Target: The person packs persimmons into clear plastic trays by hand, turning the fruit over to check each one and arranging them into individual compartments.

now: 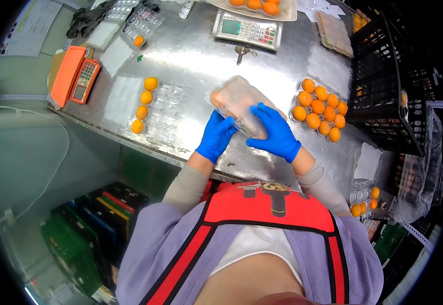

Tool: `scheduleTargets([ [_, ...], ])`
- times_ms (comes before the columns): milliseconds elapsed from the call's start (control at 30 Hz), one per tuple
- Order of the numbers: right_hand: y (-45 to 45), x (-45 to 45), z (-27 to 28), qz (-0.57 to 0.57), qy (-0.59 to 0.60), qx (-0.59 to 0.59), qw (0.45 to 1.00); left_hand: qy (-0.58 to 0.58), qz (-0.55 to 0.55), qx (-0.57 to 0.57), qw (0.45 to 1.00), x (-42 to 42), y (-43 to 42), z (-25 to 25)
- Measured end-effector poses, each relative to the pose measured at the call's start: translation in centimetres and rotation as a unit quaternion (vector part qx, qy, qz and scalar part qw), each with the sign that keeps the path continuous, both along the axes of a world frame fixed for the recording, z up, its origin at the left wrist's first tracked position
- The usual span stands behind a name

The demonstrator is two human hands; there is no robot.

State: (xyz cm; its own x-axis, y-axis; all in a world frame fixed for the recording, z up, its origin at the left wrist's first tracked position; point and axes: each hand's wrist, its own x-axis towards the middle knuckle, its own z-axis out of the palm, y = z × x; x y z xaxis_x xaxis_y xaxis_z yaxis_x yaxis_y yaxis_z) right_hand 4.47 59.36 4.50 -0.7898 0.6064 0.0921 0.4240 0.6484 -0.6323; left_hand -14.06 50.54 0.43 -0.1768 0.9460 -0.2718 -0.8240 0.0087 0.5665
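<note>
My left hand [217,136], in a blue glove, grips the near left edge of a closed clear pack [239,104] with orange fruit dimly visible under a white liner. My right hand [276,133], also gloved, lies on the pack's right side with its fingers bent and thumb apart from them. To the right, an open clear tray [319,108] holds several oranges in rows. On the left, another open tray [163,109] has a single column of oranges [141,112] beside its white-lined lid [121,101].
A scale [247,29] stands at the back of the metal table [191,61], with a tray of oranges [254,6] on it. An orange case with a calculator [84,80] lies at the left edge. Black crates [384,81] stand at the right.
</note>
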Motion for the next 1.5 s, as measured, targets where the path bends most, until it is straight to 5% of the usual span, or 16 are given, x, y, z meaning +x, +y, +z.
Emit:
scheduleTargets([
  [167, 2.0, 1.0, 0.6, 0.044, 0.066, -0.069, 0.994, 0.057, -0.009, -0.01, 0.998, 0.4, 0.2, 0.0],
  [233, 1.7, 1.2, 0.6, 0.031, 0.05, -0.038, 0.998, 0.161, -0.036, -0.01, 0.986, 0.1, 0.4, 0.6],
  [367, -0.2, -0.3, 1.5, -0.022, 0.008, 0.032, 0.999, 0.163, -0.039, -0.025, 0.985, 0.6, -0.1, 1.6],
  [967, -2.7, -5.5, 2.5, 0.056, -0.167, 0.2, 0.964, 0.023, 0.031, -0.032, 0.999, 2.8, -1.0, 0.7],
  [1033, -1.1, -5.9, 3.1, 0.063, -0.167, 0.143, 0.974, -0.031, 0.054, -0.018, 0.998, 3.0, -1.1, 0.6],
  [1100, 0.5, -5.5, 4.0, 0.044, -0.158, 0.132, 0.978, 0.073, 0.052, -0.022, 0.996, 2.2, -1.8, -3.0],
  [1167, 3.2, -5.4, 3.9, 0.01, -0.088, 0.101, 0.991, -0.012, 0.029, -0.064, 0.997, 1.6, -2.7, -4.2],
  [1333, 10.7, -6.2, 7.4, -0.061, -0.067, 0.346, 0.934, 0.051, 0.002, -0.123, 0.991, 1.3, -4.5, -4.2],
  [1500, 15.9, -4.4, 4.7, -0.147, -0.064, 0.417, 0.895, 0.009, -0.097, -0.202, 0.974, -1.7, -6.6, -2.1],
])
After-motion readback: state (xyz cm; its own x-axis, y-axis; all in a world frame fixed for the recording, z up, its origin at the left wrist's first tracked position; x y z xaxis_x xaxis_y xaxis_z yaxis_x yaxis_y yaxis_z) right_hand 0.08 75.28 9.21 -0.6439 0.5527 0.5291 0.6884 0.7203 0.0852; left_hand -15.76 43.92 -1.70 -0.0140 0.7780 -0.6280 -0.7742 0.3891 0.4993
